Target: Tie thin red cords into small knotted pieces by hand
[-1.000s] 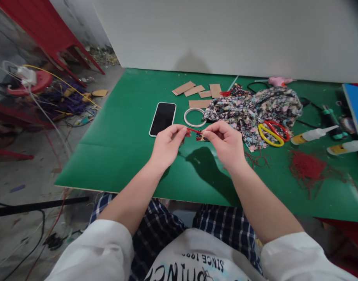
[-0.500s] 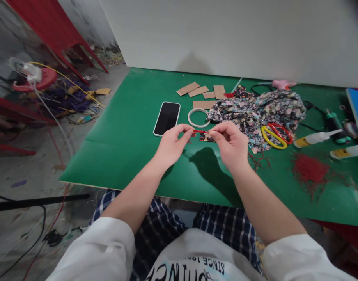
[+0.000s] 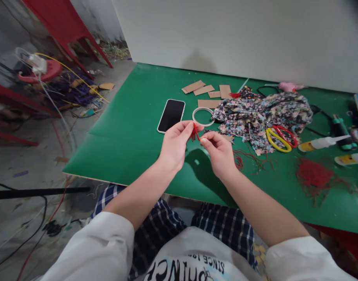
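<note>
Head view: the left hand and the right hand meet above the near middle of the green table, both pinching a short red thread between thumb and fingertips, fingers closed on it. Behind them lie a black phone and a white ring, cardboard strips toward the far edge. Floral cloth spreads right of centre with yellow and red scissors on it; a heap of red thread scraps sits near the right edge

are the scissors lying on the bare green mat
No, the scissors rest on the floral fabric, right of both hands.
</note>
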`<action>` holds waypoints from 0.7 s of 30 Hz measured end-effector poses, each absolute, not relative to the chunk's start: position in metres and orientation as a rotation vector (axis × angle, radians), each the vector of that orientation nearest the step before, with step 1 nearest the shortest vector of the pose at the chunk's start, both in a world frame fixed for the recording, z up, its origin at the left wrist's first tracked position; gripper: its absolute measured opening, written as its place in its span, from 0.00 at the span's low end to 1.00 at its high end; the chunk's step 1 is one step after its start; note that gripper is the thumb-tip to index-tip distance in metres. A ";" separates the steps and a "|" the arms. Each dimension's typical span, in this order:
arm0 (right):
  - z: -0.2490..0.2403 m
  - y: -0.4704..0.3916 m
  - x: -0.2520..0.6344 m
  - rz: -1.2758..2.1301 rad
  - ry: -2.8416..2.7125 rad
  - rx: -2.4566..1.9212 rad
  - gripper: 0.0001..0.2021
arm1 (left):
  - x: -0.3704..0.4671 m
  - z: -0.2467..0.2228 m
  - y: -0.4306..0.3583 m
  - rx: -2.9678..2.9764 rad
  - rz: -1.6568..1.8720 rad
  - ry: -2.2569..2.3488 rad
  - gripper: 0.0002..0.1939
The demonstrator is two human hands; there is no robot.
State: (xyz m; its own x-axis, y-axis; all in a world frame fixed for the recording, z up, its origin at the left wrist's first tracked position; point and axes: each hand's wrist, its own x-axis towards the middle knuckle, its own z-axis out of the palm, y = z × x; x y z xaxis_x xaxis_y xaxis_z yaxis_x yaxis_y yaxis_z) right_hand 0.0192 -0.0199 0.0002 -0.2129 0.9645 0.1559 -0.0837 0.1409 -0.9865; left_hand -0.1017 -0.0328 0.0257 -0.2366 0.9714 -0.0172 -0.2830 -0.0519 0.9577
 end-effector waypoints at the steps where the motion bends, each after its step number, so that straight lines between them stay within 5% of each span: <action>1: -0.002 -0.020 0.016 1.392 -1.282 -0.923 0.06 | -0.102 0.025 -0.034 0.921 1.534 1.160 0.08; 5: -0.006 -0.020 0.012 1.681 -1.056 -0.893 0.10 | -0.111 0.025 -0.033 1.378 1.545 1.449 0.10; 11: -0.001 -0.010 0.023 1.628 -1.014 -0.887 0.10 | -0.134 0.031 -0.026 2.020 1.169 1.717 0.10; 16: 0.002 -0.005 0.028 1.566 -0.999 -0.881 0.10 | -0.138 0.032 -0.025 2.151 0.904 1.657 0.11; 21: 0.005 -0.006 0.030 1.511 -1.037 -0.873 0.10 | -0.138 0.027 -0.023 1.984 1.002 1.584 0.10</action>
